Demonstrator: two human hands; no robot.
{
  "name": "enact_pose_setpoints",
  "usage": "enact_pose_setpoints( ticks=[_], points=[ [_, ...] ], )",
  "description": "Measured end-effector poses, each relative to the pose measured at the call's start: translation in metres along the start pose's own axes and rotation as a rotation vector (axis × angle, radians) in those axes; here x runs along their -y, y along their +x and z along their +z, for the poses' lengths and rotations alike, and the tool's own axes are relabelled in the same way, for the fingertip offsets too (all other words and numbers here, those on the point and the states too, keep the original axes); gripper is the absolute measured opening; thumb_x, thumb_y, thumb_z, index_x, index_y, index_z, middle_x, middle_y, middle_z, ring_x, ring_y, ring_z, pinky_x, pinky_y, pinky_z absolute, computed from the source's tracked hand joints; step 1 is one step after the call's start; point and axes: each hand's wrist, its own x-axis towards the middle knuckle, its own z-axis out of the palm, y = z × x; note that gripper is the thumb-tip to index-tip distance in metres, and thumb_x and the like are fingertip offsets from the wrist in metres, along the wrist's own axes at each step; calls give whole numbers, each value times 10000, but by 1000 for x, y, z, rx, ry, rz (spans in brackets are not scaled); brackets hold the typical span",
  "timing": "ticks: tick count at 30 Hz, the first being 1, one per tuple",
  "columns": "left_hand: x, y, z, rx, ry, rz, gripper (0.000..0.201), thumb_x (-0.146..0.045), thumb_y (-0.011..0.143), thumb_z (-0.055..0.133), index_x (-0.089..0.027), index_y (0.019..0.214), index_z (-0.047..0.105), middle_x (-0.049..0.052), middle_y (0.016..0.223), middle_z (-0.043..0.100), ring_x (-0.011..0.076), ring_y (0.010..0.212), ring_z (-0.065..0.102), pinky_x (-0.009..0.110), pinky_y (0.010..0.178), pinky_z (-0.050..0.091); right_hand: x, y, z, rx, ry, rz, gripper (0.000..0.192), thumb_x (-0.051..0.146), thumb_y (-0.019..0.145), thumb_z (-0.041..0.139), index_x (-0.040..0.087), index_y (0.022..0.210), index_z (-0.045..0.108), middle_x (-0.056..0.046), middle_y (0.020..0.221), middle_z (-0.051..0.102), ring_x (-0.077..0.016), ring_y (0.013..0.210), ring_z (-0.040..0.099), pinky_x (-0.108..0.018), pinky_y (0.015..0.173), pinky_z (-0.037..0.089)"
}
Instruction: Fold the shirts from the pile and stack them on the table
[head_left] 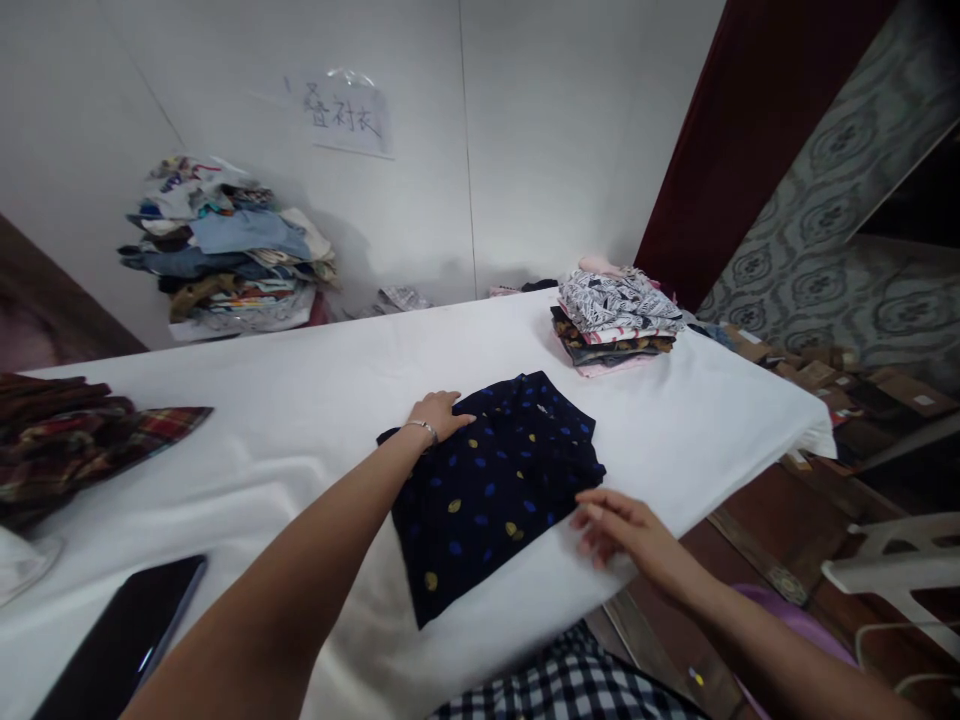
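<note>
Folding step in hand: left hand flat, open, pressing the far-left edge of the folded navy cotton shirt with blue and yellow dots mid-bench, right hand open-fingered at its right edge, holding nothing; next likely 1 smoothing pass.

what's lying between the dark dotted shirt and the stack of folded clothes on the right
Nothing: in the head view, only bare white tablecloth separates the dotted shirt from the folded stack.

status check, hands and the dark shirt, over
Left hand flat on shirt's far corner. Right hand open at its near edge. Shirt folded on table. Nothing in the way.
</note>
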Motion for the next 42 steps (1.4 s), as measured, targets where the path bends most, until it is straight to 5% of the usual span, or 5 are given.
enact_pose_setpoints(
  ticks=[5, 15, 27, 36, 42],
  points=[
    [-9, 21, -6, 99, -66, 10, 762, -550, 689, 637, -198, 1341, 458, 122, 1326, 550, 266, 1165, 547, 321, 927, 439, -1, -18, 19, 151, 469, 452, 449, 492, 761, 680, 172, 1058, 573, -132, 1047, 680, -233, 865, 692, -282, 532, 556],
    [-21, 42, -6, 270, -173, 25, 427, -469, 644, 679, -226, 995, 675, 49, 985, 714, 238, 912, 649, 311, 752, 498, 6, 16, 57, 133, 594, 441, 347, 423, 720, 739, 155, 894, 602, -64, 893, 704, -121, 605, 653, -172, 407, 449],
    [-14, 39, -10, 293, -306, 12, 370, -494, 735, 565, -200, 938, 658, 58, 970, 716, 223, 851, 656, 289, 707, 497, 13, -1, 24, -84, 614, 450, 310, 374, 756, 724, 144, 937, 624, -126, 1121, 661, -219, 991, 655, -357, 805, 559],
    [-14, 37, -8, 285, -383, 5, 347, -478, 736, 569, -184, 895, 663, 59, 953, 720, 213, 840, 660, 275, 704, 495, 20, 24, 46, -2, 446, 464, 352, 472, 773, 683, 146, 881, 608, -55, 796, 676, -146, 662, 664, -215, 480, 512],
    [-12, 34, -11, 303, -474, 19, 358, -503, 724, 564, -183, 855, 659, 69, 956, 722, 227, 863, 656, 288, 715, 492, 22, 5, 30, -144, 400, 518, 377, 445, 775, 691, 135, 975, 615, -134, 1043, 678, -209, 871, 680, -281, 608, 562]
  ],
)
